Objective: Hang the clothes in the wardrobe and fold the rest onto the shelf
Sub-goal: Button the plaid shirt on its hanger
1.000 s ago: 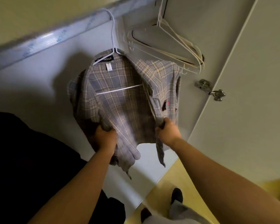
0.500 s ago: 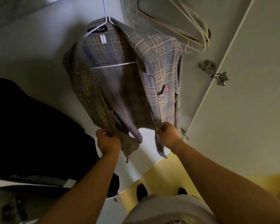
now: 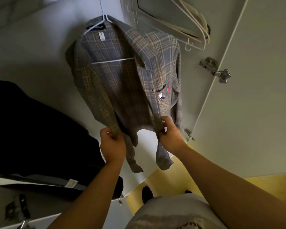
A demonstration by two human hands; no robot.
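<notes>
A grey plaid shirt (image 3: 127,76) hangs open on a white hanger (image 3: 104,19) inside the wardrobe, its front facing me. My left hand (image 3: 112,144) pinches the bottom of the shirt's left front panel. My right hand (image 3: 169,134) pinches the bottom of the right front panel, just under the chest pocket with its logo. Both cuffs dangle below my hands. The rail above the hanger's hook is out of view.
Several empty white hangers (image 3: 185,22) hang to the right of the shirt. A dark garment (image 3: 40,138) fills the wardrobe's left side. The open wardrobe door (image 3: 254,96) with its hinge (image 3: 215,70) stands at right. Yellow floor (image 3: 172,182) lies below.
My hands have slid down the shirt's front panels to the hem, pulling it straight. My view has tilted downward, so the rail left the frame.
</notes>
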